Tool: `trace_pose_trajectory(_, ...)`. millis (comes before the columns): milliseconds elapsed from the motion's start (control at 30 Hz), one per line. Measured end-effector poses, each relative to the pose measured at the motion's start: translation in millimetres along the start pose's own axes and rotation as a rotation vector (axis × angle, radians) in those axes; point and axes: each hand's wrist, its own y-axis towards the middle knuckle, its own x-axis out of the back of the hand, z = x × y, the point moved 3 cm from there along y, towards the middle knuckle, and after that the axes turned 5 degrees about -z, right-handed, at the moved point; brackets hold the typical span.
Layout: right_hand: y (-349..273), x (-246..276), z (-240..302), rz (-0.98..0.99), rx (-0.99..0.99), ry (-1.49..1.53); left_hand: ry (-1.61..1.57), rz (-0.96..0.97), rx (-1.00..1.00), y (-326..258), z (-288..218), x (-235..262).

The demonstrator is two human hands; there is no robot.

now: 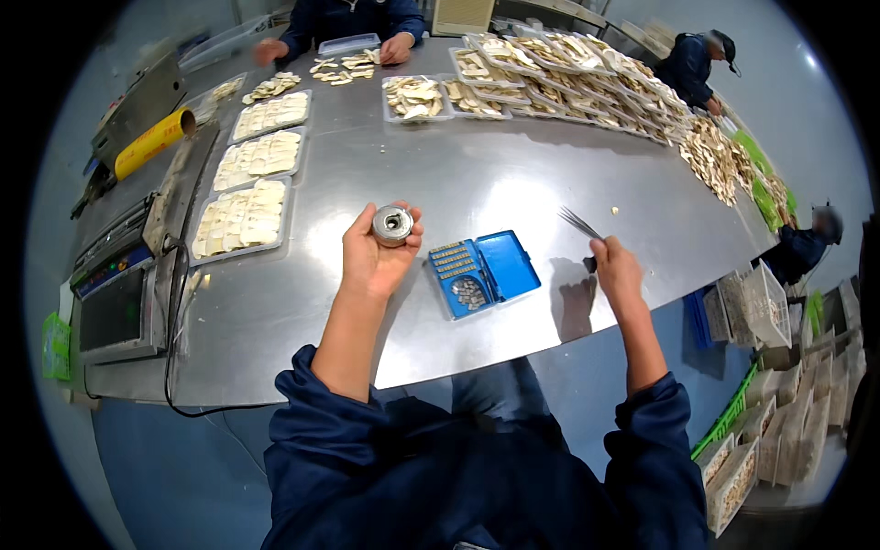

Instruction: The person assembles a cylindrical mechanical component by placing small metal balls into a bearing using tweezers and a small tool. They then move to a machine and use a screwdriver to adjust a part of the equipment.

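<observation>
My left hand [378, 255] is raised above the steel table, its fingers curled round a round metal part [392, 225] with a hole in its middle. Metal tweezers [577, 223] are gripped in my right hand [616, 268]; their thin tips point up and left, slightly blurred. On the table between my hands lies an open blue plastic case [492, 299]. Its left half holds rows of small brass-coloured pieces [453, 260] and a rounded compartment of loose grey pieces [469, 292]. The lid [509, 264] lies folded open to the right, apart from both hands.
Trays of sliced mushrooms [243, 218] line the left side, and stacked trays [550, 82] stand at the back. A machine with a yellow roll [151, 142] and a cable is at left. Loose slices [710, 160] lie far right. Other people work across the table and at right.
</observation>
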Motion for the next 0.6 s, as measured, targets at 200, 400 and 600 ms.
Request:
trace_pose_trajectory(200,-1,-20,-28,0.176,0.035,0.004,-0.078,-0.010,0.041,9,5,8)
trace_pose_trajectory(400,34,-12,-20,0.124,0.045,-0.223,-0.040,-0.047,-0.023,6,-3,11)
trace_pose_trajectory(600,70,-41,-63,0.185,0.049,-0.211,0.003,-0.084,-0.032,9,-3,12)
